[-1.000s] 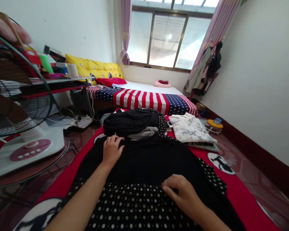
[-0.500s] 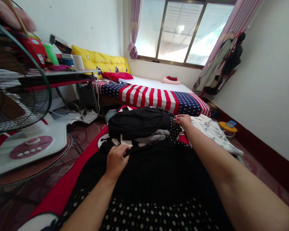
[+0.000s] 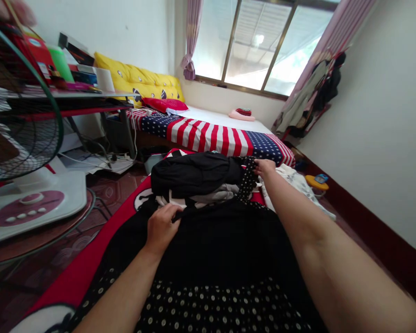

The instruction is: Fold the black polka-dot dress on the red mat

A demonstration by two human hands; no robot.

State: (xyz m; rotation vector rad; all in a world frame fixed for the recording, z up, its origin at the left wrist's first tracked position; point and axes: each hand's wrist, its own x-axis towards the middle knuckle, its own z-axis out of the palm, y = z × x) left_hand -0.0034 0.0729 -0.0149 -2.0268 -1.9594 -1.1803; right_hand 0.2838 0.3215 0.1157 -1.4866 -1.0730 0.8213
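A black garment, apparently a dress [image 3: 222, 245], lies spread out in front of me, with a dotted band along its near part. My left hand [image 3: 162, 226] has its fingers closed on the dress's far left edge. Pinched in my right hand [image 3: 264, 167] is a dotted strip [image 3: 247, 182] of the same dress, looking like a sleeve or strap. Just beyond the dress sits a heap of black clothing [image 3: 194, 173], with grey and white cloth [image 3: 215, 196] showing beneath it. The fingertips of both hands are partly hidden.
Everything lies on a red patterned cover [image 3: 86, 263]. White printed clothing [image 3: 291, 185] is on the right, near a yellow stool [image 3: 316, 183]. A fan [image 3: 38, 203] and a cluttered desk [image 3: 121, 95] stand left. Behind is a bed with a flag-patterned sheet [image 3: 208, 136].
My right hand has drawn the dotted strip slightly up, and the strip now looks straighter. My left hand stays on the dress edge. The whole view has shifted a little.
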